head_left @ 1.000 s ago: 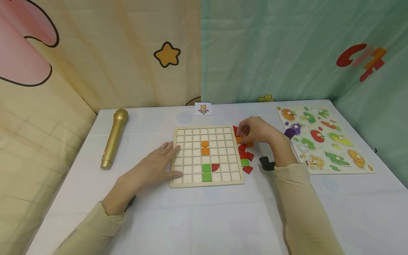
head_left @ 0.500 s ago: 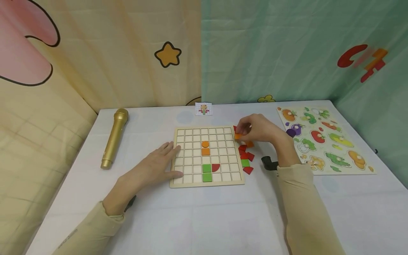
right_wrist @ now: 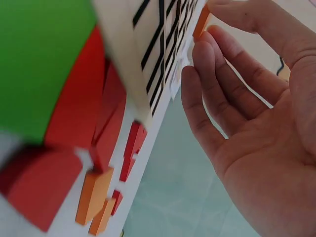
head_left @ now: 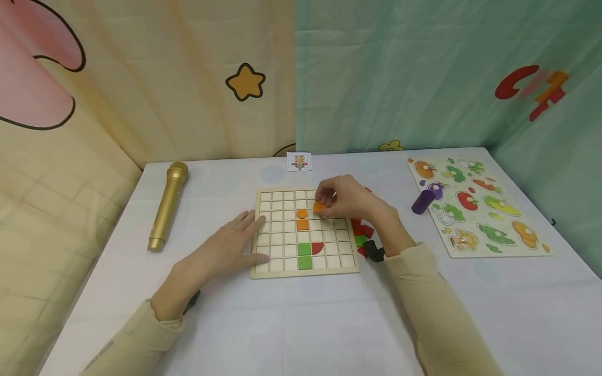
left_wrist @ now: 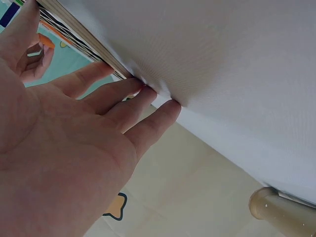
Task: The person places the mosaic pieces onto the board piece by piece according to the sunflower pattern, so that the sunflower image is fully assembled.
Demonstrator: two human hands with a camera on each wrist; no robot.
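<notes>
Your right hand [head_left: 347, 196] pinches a flat, straight-edged orange tile [head_left: 319, 207], likely wooden, over the pale square gridded wooden board [head_left: 282, 273] your left hand [head_left: 224, 238] touches with extended fingers, so expect the tile light, stiff, slightly slick, best held by opposite edges.

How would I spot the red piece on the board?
On the table, find the gridded board. Two green squares sit in its lower middle. The red piece lies just right of the upper one, the only red one set into the board.
</notes>
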